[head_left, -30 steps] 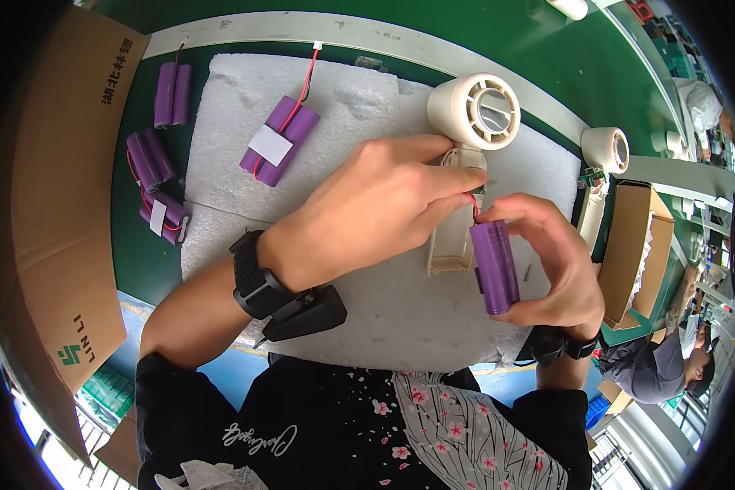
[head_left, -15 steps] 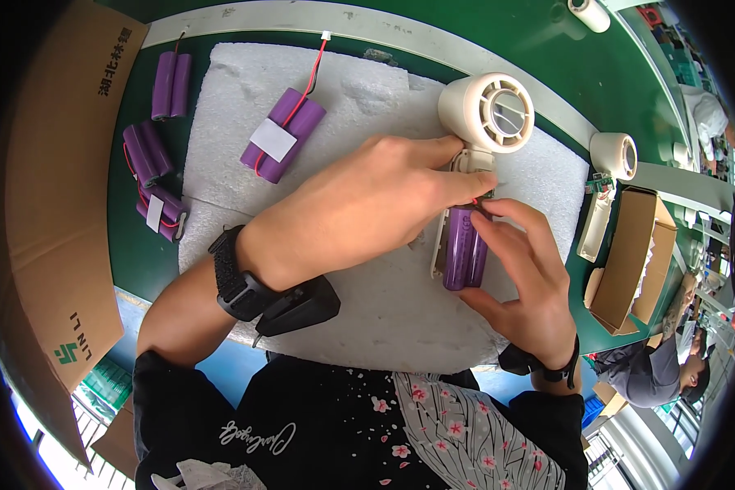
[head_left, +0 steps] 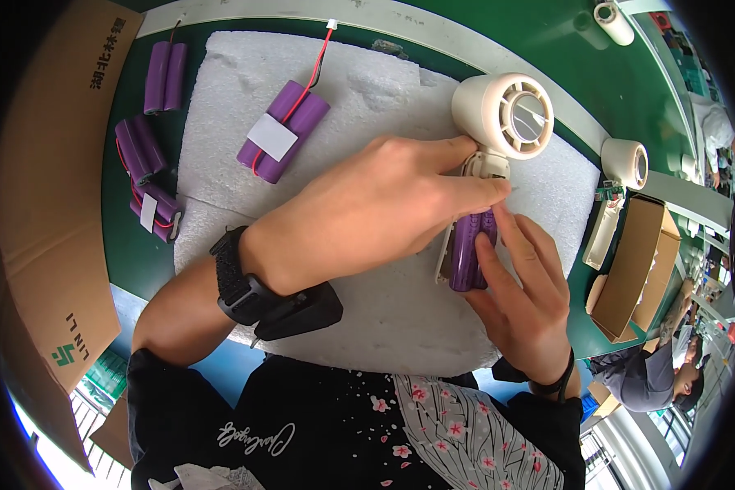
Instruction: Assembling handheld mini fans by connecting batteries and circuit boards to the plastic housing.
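Note:
A cream handheld fan (head_left: 483, 114) with a round slotted head lies on the white foam sheet (head_left: 408, 314), its handle opened up. My left hand (head_left: 384, 200) reaches across from the left and grips the fan's neck, one finger pressing over the wiring area near the top of the handle. Inside the handle shell (head_left: 444, 263) sits a purple battery pack (head_left: 464, 260) of paired cells. My right hand (head_left: 524, 286) is closed around the pack's right side and lower end. My fingers hide the pack's upper end and whatever wires are there.
Another wired purple battery pack (head_left: 284, 131) lies on the foam. Several more packs (head_left: 166, 77) lie along the left edge beside a large cardboard flap (head_left: 49, 204). At right are a second opened fan (head_left: 625, 163) and an open cardboard box (head_left: 637, 269). A person (head_left: 645, 380) sits farther right.
The fan has shifted slightly right in the picture. My right index finger has come down onto the pack, and its other fingers have moved up beside my left fingertips, covering the red wire seen before.

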Demonstrator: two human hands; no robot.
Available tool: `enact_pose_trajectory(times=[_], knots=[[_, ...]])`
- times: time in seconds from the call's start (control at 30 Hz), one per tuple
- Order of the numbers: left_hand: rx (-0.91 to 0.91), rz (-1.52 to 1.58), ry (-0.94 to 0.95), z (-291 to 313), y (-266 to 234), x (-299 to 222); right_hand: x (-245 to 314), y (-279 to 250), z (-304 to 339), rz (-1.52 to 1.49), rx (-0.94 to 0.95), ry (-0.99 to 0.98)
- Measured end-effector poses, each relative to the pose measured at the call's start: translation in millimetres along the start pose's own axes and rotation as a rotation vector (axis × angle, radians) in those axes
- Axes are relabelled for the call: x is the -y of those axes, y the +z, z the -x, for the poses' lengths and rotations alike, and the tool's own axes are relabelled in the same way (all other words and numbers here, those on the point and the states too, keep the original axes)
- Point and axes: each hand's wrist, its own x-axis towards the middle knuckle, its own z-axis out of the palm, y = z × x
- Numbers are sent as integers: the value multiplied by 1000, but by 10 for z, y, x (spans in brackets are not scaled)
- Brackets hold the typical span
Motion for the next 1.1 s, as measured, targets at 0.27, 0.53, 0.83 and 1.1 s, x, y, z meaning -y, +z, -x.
enact_pose_trajectory(times=[0.27,0.53,0.83,1.1], knots=[[1,150,-69,-33,-35,-4,-57,50,14,-74,-67,5],[25,190,-123,-40,-62,-23,-60,75,-12,-274,-76,161],[39,237,-193,-47,-54,-42,-88,100,-110,-323,-60,258],[61,354,-280,-21,-43,-75,-84,93,-106,-312,-47,190]])
